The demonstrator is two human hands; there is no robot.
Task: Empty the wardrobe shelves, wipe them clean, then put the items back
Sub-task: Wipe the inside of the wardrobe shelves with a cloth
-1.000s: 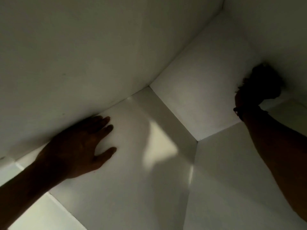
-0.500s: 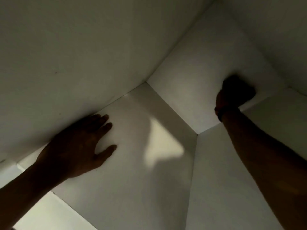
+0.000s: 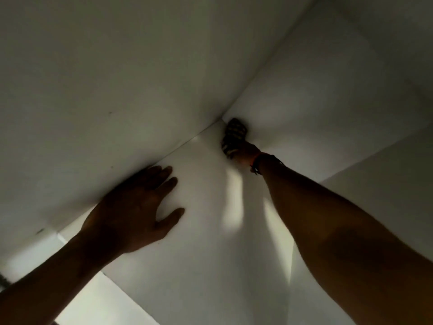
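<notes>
Pressing into the inner corner just above the middle of the frame, a dark cloth (image 3: 234, 133) with pale stripes is bunched over the fingers of the right hand (image 3: 243, 152). The fingers themselves are hidden inside the folds, but the hand plainly grips the cloth and holds it against the seam. Only the heel of that hand shows below the fabric. At the wrist sits a dark wristband (image 3: 257, 163) with an orange strand, and behind it the bare right forearm (image 3: 339, 231) runs down to the lower right edge of the frame.

Left of centre, the fingers (image 3: 167, 181) of the left hand (image 3: 133, 207) lie straight and close together, with the thumb spread out to the right. The palm is flat on the central panel (image 3: 199, 266) and holds nothing. The fingertips reach the seam where this panel meets the upper-left panel (image 3: 93, 78), a broad white surface filling the upper left of the frame. The bare left forearm (image 3: 46, 285) leaves through the lower left corner.

The cloth sits where these two panels join the upper-right panel (image 3: 328, 90), also white. A pale patch of light (image 3: 234, 202) falls on the central panel between the two arms, just below the cloth. Everything else lies in dim shade.
</notes>
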